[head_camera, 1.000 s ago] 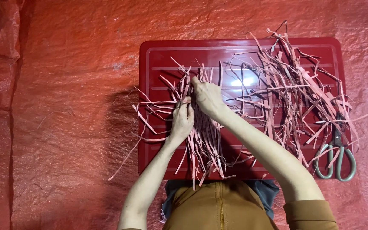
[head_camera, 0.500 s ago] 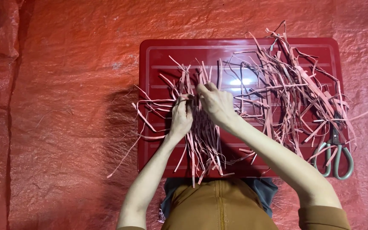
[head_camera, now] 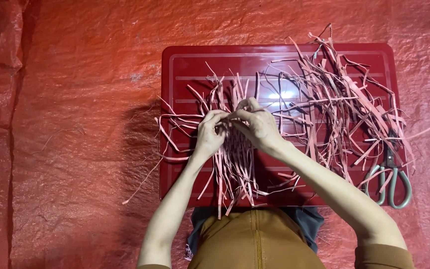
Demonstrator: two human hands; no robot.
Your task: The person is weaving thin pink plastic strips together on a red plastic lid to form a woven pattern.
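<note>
A red plastic tray (head_camera: 195, 60) lies on a red sheet and carries many thin pink strips. My left hand (head_camera: 209, 135) and my right hand (head_camera: 258, 125) meet over the tray's left half. Both pinch the same bundle of pink strips (head_camera: 235, 159), which hangs down toward me across the tray's near edge. The fingertips of both hands touch at the top of the bundle. A bigger loose heap of pink strips (head_camera: 334, 104) covers the tray's right half, apart from my hands.
Grey-handled scissors (head_camera: 390, 180) lie at the tray's right near corner, partly under strips. The red crinkled sheet (head_camera: 70, 124) covers the floor all around. My brown garment (head_camera: 255, 239) is at the bottom edge.
Both hands have stayed over the bundle. My right hand has shifted slightly to the right and its fingers have closed in against the left hand's fingertips.
</note>
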